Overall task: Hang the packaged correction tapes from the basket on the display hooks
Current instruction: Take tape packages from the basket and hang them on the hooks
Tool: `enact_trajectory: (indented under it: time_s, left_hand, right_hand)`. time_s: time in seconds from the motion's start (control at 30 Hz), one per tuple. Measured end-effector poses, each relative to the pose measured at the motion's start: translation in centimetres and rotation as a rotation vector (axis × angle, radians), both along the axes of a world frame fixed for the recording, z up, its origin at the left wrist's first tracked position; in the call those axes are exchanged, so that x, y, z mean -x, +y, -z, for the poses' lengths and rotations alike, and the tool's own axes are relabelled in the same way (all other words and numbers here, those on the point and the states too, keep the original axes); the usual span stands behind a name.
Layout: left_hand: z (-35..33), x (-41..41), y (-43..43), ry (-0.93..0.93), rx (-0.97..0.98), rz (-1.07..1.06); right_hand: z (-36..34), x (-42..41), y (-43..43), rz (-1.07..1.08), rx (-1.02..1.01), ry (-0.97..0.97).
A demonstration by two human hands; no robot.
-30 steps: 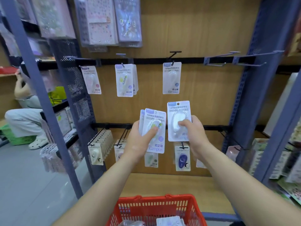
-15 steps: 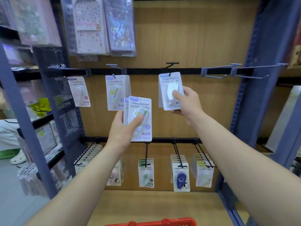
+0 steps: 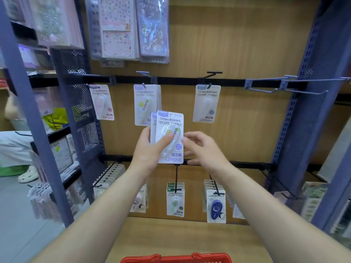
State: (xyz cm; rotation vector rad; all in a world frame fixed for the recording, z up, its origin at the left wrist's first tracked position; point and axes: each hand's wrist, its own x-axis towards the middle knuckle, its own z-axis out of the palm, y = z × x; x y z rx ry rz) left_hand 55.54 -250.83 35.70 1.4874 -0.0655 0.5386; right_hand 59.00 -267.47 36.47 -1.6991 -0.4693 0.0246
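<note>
Left hand [image 3: 150, 150] pinching correction tape packs [image 3: 170, 120], right hand [image 3: 205, 150] loose-fingered just beside them

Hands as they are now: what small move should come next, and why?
Probably the right hand should pinch the front package off the pair the left hand grips. Its fingers are relaxed at that package's right edge and hold nothing, and a matching yellow-green package hangs on the hook just above.
</note>
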Motion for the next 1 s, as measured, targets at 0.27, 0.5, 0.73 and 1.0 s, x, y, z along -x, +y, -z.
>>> enact_trajectory:
  time_s: [0.27, 0.5, 0.73, 1.0]
  left_hand:
    - [-0.5, 1.1, 2.7, -0.010, 0.103, -0.071]
    - [-0.3, 1.8, 8.9, 0.024, 0.056, -0.207]
    - [-0.1, 2.3, 12.7, 0.005, 0.023, -0.247]
    - [0.1, 1.9, 14.1, 0.004, 0.035, -0.238]
  right_hand:
    - [-0.6, 0.6, 4.8, -0.060, -0.145, 0.092]
    - [-3.5, -1.6, 9.7, 0.024, -0.225, 0.032]
    - [-6.0, -4.6, 13.2, 0.094, -0.204, -0.002]
    - [-5.1, -6.5, 14.0, 0.269, -0.022, -0.020]
